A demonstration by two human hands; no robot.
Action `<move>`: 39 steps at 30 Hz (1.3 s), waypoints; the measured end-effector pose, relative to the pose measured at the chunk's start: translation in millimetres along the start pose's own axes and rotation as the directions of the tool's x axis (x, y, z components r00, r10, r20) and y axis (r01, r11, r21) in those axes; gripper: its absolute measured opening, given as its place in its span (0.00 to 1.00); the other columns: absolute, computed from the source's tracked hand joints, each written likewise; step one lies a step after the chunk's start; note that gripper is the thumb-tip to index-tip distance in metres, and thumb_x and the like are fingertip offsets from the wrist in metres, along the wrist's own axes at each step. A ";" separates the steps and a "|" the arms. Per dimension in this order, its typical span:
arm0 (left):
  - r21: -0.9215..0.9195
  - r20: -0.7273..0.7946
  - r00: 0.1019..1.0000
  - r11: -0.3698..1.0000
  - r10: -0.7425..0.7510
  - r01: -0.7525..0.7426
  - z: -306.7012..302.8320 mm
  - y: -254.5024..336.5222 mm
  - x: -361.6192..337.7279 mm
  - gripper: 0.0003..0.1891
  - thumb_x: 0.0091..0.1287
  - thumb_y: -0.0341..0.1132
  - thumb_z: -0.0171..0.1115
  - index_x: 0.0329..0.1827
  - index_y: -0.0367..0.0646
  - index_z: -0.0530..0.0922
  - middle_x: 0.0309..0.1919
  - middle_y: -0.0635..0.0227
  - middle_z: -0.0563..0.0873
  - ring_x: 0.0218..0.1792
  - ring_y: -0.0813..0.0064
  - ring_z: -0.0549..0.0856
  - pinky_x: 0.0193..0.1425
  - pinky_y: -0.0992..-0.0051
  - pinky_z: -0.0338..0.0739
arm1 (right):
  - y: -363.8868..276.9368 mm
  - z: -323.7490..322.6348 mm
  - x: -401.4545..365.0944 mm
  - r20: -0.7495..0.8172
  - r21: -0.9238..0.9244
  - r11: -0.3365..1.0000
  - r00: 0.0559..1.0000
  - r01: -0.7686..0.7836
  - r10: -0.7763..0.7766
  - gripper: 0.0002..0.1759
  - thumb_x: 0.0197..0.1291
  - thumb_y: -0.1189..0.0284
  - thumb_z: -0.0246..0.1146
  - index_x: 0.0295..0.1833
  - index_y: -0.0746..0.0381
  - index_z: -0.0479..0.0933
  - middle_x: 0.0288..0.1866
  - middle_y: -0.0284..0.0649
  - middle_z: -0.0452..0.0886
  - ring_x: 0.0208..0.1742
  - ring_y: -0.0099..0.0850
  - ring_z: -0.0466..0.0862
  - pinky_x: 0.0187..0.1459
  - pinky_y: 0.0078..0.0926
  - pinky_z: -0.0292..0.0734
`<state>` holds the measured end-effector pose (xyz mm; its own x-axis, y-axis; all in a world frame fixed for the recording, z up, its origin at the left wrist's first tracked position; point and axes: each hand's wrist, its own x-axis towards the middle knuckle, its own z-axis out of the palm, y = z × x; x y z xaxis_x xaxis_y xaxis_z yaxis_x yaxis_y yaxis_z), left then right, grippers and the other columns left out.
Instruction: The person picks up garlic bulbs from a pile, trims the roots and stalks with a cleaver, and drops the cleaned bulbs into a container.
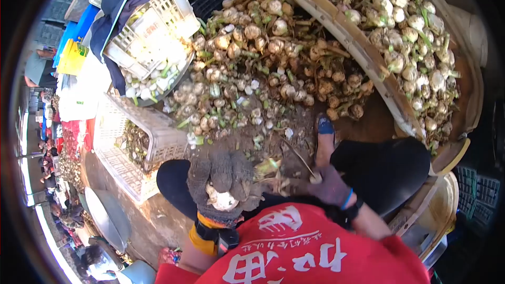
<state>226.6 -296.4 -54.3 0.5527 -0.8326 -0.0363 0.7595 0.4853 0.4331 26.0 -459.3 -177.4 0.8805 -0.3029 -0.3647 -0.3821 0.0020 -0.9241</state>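
My left hand (218, 179), in a thick dirty grey glove, is closed around a whitish bulb (222, 200) that looks like garlic or onion. To the right, my right hand (329, 186), in a thin dark glove, grips a tool with a light handle end (315, 178) and a thin, slightly curved blade (297, 155) that points up and left. Pale leafy scraps (267, 169) lie between the two hands, partly blurred. Beyond them a large heap of soil-covered bulbs (252, 31) spreads over the ground, with smaller trimmed pieces nearer to me.
A big tub (363, 47) of bulbs stands at upper right. On the left are a plastic crate (171, 139) on its side, an upright crate (168, 0) with dark cloth, and a basin of white bulbs (150, 88). My foot (325, 142) is ahead; other people (97, 260) are far left.
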 end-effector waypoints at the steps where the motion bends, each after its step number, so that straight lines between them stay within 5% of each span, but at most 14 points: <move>1: 0.026 0.141 0.987 0.996 0.079 -0.083 -7.9 -1.8 15.7 0.25 0.77 0.54 0.43 0.24 0.47 0.70 0.21 0.67 0.75 0.22 0.66 0.77 0.41 0.57 0.81 | -15.1 -5.8 -5.4 -0.007 -0.054 0.998 1.000 -0.019 0.019 0.11 0.58 0.68 0.71 0.36 0.65 0.81 0.26 0.35 0.83 0.27 0.22 0.81 0.29 0.25 0.74; 4: 0.753 -0.527 0.756 0.627 0.389 0.202 -104.4 -30.6 1.3 0.17 0.74 0.52 0.54 0.39 0.48 0.77 0.32 0.67 0.82 0.28 0.65 0.82 0.43 0.58 0.84 | -39.8 -12.1 -11.7 -0.133 0.128 0.978 0.975 -0.163 0.180 0.09 0.60 0.69 0.70 0.34 0.63 0.80 0.25 0.31 0.81 0.23 0.19 0.78 0.25 0.18 0.72; 6: 0.357 -0.570 0.818 0.919 0.073 0.167 -148.9 -25.0 29.7 0.21 0.67 0.51 0.62 0.51 0.43 0.77 0.38 0.67 0.83 0.41 0.68 0.84 0.47 0.68 0.80 | -40.7 -14.2 -4.1 -0.210 0.352 0.907 0.925 -0.230 0.316 0.10 0.60 0.68 0.70 0.32 0.62 0.79 0.24 0.32 0.81 0.22 0.19 0.77 0.24 0.17 0.70; 7: 0.125 -0.745 0.660 0.950 -0.102 0.288 -131.2 -14.0 57.9 0.23 0.66 0.51 0.62 0.55 0.44 0.76 0.39 0.69 0.84 0.42 0.70 0.83 0.43 0.67 0.79 | -39.1 -14.8 1.8 -0.267 0.421 0.862 0.870 -0.283 0.416 0.11 0.59 0.67 0.70 0.31 0.62 0.78 0.23 0.32 0.80 0.20 0.20 0.76 0.22 0.17 0.68; 9: 0.543 -0.362 0.929 0.794 -0.072 0.273 -62.3 18.2 126.5 0.25 0.71 0.54 0.57 0.59 0.43 0.73 0.45 0.61 0.84 0.31 0.66 0.85 0.32 0.70 0.83 | -20.3 -9.5 7.9 -0.345 0.566 0.802 0.828 -0.192 0.442 0.14 0.58 0.64 0.70 0.29 0.62 0.78 0.22 0.32 0.78 0.17 0.20 0.74 0.18 0.17 0.64; 11: 0.515 -0.227 0.956 0.856 0.185 -0.043 -3.7 26.2 159.3 0.28 0.72 0.48 0.57 0.69 0.42 0.66 0.55 0.59 0.82 0.26 0.67 0.85 0.29 0.75 0.81 | 4.3 -2.4 7.9 -0.313 0.522 0.824 0.849 -0.220 0.425 0.13 0.59 0.65 0.70 0.29 0.62 0.78 0.22 0.32 0.79 0.18 0.19 0.75 0.19 0.17 0.65; 15: 0.995 0.036 0.984 0.081 0.173 -0.051 -114.6 -30.9 203.7 0.23 0.67 0.40 0.62 0.64 0.44 0.74 0.55 0.55 0.82 0.48 0.62 0.85 0.47 0.70 0.81 | -16.4 -8.1 26.7 -0.255 0.421 0.858 0.870 -0.294 0.423 0.13 0.58 0.68 0.71 0.31 0.63 0.75 0.23 0.33 0.77 0.24 0.22 0.74 0.27 0.26 0.69; 18: 0.811 0.088 0.967 -0.547 -0.238 -0.208 -128.6 -100.6 206.9 0.21 0.62 0.37 0.64 0.58 0.46 0.79 0.51 0.55 0.84 0.53 0.56 0.83 0.51 0.62 0.80 | -26.1 -14.0 35.8 -0.286 0.256 0.893 0.854 -0.369 0.435 0.14 0.56 0.67 0.73 0.29 0.65 0.78 0.22 0.38 0.79 0.24 0.24 0.77 0.29 0.28 0.72; 21: 0.518 -0.115 0.903 -0.800 -0.415 -0.302 -157.8 -170.1 232.5 0.20 0.58 0.35 0.65 0.56 0.46 0.80 0.51 0.55 0.84 0.53 0.57 0.84 0.54 0.61 0.79 | -29.4 -13.1 43.4 -0.312 0.289 0.896 0.851 -0.337 0.421 0.12 0.55 0.67 0.74 0.37 0.65 0.84 0.30 0.44 0.87 0.31 0.29 0.85 0.34 0.30 0.78; 28: 0.587 -0.330 0.741 -0.742 -0.585 -0.324 -215.3 -188.0 277.8 0.23 0.57 0.33 0.65 0.58 0.46 0.77 0.55 0.53 0.83 0.51 0.57 0.86 0.54 0.58 0.80 | -34.9 -17.0 48.7 -0.310 0.328 0.870 0.828 -0.367 0.467 0.10 0.58 0.68 0.72 0.32 0.64 0.81 0.23 0.36 0.80 0.25 0.21 0.78 0.29 0.25 0.72; 30: 0.867 0.081 0.967 -0.461 -0.240 -0.187 -190.7 -153.7 253.2 0.27 0.53 0.29 0.71 0.59 0.45 0.78 0.51 0.57 0.85 0.47 0.62 0.87 0.52 0.65 0.82 | -29.6 -16.9 46.2 -0.322 0.327 0.883 0.839 -0.337 0.439 0.11 0.56 0.68 0.73 0.31 0.64 0.80 0.23 0.38 0.81 0.25 0.25 0.79 0.29 0.27 0.73; 32: 0.923 -0.158 0.944 0.296 -0.290 0.246 -158.3 -118.3 229.2 0.31 0.48 0.27 0.77 0.59 0.43 0.77 0.48 0.64 0.87 0.47 0.72 0.86 0.53 0.71 0.81 | -26.4 -16.2 42.2 -0.330 0.327 0.893 0.849 -0.308 0.413 0.12 0.54 0.68 0.74 0.30 0.64 0.80 0.24 0.41 0.82 0.24 0.28 0.80 0.29 0.29 0.74; 36: 0.992 -0.093 0.971 0.061 -0.221 0.109 -114.5 -57.9 147.4 0.27 0.54 0.30 0.76 0.58 0.41 0.78 0.51 0.66 0.86 0.51 0.76 0.85 0.55 0.74 0.80 | -30.7 -14.1 39.2 -0.300 0.284 0.913 0.877 -0.292 0.374 0.14 0.54 0.66 0.74 0.30 0.64 0.79 0.22 0.42 0.80 0.24 0.30 0.79 0.29 0.30 0.74; 39: 0.934 -0.217 0.954 0.241 -0.208 0.264 -57.6 -36.7 113.3 0.29 0.53 0.29 0.75 0.60 0.38 0.76 0.53 0.62 0.85 0.53 0.74 0.83 0.59 0.72 0.78 | -44.0 -15.9 30.6 -0.352 -0.077 0.979 0.924 -0.190 0.152 0.12 0.53 0.67 0.72 0.33 0.65 0.80 0.24 0.46 0.80 0.27 0.38 0.83 0.30 0.34 0.76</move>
<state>281.0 -393.1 -126.2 0.4439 -0.8372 -0.3195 0.0089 -0.3525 0.9358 65.2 -483.7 -146.0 0.6568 -0.6146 -0.4369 -0.5626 -0.0136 -0.8266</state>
